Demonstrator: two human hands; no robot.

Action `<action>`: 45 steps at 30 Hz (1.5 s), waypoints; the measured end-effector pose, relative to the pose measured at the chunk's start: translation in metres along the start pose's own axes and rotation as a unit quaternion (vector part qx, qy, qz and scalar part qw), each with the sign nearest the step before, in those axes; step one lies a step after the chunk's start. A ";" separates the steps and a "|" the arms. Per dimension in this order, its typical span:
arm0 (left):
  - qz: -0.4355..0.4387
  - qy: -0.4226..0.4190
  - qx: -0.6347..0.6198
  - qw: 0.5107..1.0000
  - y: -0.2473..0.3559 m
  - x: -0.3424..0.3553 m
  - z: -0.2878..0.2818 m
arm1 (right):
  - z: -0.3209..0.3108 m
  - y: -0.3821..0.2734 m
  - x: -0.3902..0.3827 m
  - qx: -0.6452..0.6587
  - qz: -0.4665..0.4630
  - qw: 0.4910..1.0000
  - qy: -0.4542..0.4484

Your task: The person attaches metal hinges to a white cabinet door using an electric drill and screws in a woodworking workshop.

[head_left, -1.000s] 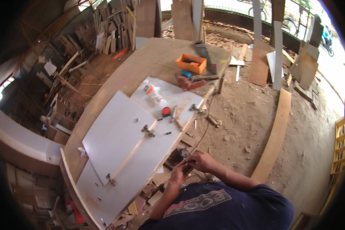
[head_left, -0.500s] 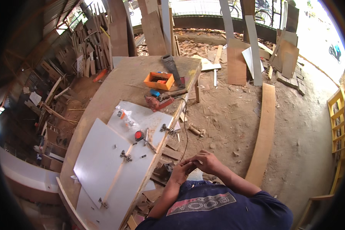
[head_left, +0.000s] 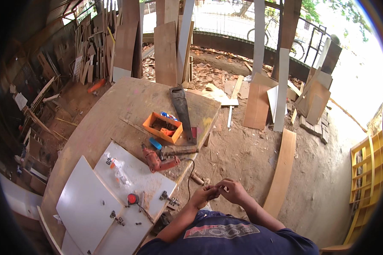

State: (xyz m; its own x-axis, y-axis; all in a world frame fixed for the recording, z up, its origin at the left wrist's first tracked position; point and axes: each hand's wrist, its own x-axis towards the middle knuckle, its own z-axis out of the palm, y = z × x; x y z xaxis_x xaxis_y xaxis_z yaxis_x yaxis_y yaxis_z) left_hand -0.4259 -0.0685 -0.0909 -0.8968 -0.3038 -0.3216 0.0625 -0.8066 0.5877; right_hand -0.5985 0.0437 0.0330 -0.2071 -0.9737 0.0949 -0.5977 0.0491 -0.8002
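My left hand and my right hand meet in front of my chest, just off the table's right edge. The fingers of both are pinched together at the tips. Whatever they hold is too small or hidden to make out. Nearest to them on the table is a metal cabinet hinge, at the edge of a white panel. A second hinge lies further left, beside a red and black tape measure. Beyond these rests a red power drill, its cord hanging over the edge.
An orange box of small items and a handsaw lie toward the far end of the wooden table. A clear plastic packet is on the panels. Boards lie or lean on the dirt floor; yellow shelving stands right.
The view has tipped upward, so the table things sit lower and further left in the picture. My hands stay together in front of my chest, the fingers slightly shifted.
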 end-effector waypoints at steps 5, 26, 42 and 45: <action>0.016 0.015 -0.021 1.000 0.084 0.049 0.010 | -0.043 0.000 0.101 0.044 0.022 0.999 -0.014; 0.257 0.555 -0.300 0.732 -0.062 -0.003 0.077 | 0.178 0.102 0.286 -0.053 -0.256 0.914 -0.310; 0.313 0.548 -0.198 0.750 -0.085 -0.098 0.041 | 0.142 -0.012 0.290 -0.145 -0.147 0.916 -0.343; 0.375 0.454 -0.225 0.776 -0.059 -0.137 0.026 | 0.099 -0.038 0.250 -0.132 -0.154 0.912 -0.357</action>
State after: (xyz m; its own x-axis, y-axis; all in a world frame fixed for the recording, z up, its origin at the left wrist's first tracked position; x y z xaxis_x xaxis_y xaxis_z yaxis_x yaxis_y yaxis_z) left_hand -0.3185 0.0341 -0.0620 0.1311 -0.8410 -0.5249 0.7484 -0.2633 0.6087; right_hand -0.5510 -0.2232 0.0280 0.5028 -0.8422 -0.1946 -0.7280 -0.2912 -0.6207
